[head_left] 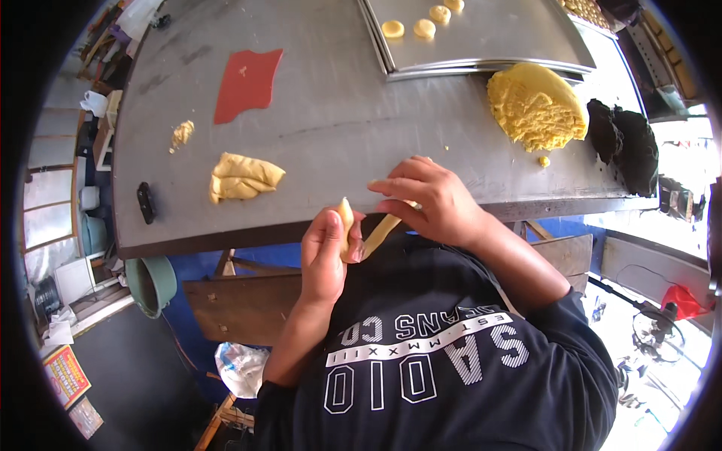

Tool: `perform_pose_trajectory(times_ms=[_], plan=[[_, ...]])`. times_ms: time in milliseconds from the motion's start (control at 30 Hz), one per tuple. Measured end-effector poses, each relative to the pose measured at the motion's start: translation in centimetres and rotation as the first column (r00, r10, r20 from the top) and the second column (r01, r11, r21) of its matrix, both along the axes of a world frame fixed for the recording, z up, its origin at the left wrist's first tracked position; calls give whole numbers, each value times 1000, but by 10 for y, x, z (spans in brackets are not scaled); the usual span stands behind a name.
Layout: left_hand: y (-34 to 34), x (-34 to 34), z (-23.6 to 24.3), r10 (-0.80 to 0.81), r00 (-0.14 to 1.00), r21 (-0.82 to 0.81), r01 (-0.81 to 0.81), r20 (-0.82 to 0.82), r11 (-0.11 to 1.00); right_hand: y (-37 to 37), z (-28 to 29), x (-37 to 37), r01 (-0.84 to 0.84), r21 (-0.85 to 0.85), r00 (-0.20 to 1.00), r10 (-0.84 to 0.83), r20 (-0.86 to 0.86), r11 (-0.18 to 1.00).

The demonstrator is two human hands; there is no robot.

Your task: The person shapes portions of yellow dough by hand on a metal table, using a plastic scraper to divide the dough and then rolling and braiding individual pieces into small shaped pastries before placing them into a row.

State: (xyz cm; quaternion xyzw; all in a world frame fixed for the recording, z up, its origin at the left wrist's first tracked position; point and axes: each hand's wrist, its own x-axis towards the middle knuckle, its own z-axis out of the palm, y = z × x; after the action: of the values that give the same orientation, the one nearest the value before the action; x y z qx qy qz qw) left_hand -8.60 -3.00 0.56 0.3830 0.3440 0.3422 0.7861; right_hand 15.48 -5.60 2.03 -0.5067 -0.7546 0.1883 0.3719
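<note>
- Left hand [325, 252]: closed around one end of a long, pale-yellow, soft dough strip [380, 237]; thumb lies along the strip, whose tip points up past the fingers.
- Right hand [440, 199]: holds the other end between thumb and curled fingers; exact contact partly hidden.
- Strip position: bent between the two hands, in view at the near edge of the grey metal table [331, 113], against the dark shirt.
- Left of hands, on table: folded, pale-yellow dough slab [244, 179]; beyond it, a flat red sheet [248, 85] with wavy edge.
- Right, on table: large, rough-surfaced yellow mound [538, 105]; small yellow ball [544, 161] just beside it; crumpled black plastic [632, 146] farther right.
- Far side: flat silver metal tray [489, 34] bearing small, round, pale-yellow pieces [424, 28].
</note>
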Motion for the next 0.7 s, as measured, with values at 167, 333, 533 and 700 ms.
perform_pose_trajectory(times_ms=[167,333,533,700], plan=[[-4,0,-18,-50,999,105,50,1,993,-1,-6,-35,-51,-129,962,14,-273,990],[-6,-6,-33,-87,994,111,79,67,991,-8,-4,-49,0,-97,979,-20,-204,995],[-11,1,-38,-39,992,190,16,118,982,-7,-17,-52,-44,-135,965,7,-262,990],[-14,-9,-49,-95,979,175,62,182,983,-4,-10,-54,-98,-216,963,37,-269,971]])
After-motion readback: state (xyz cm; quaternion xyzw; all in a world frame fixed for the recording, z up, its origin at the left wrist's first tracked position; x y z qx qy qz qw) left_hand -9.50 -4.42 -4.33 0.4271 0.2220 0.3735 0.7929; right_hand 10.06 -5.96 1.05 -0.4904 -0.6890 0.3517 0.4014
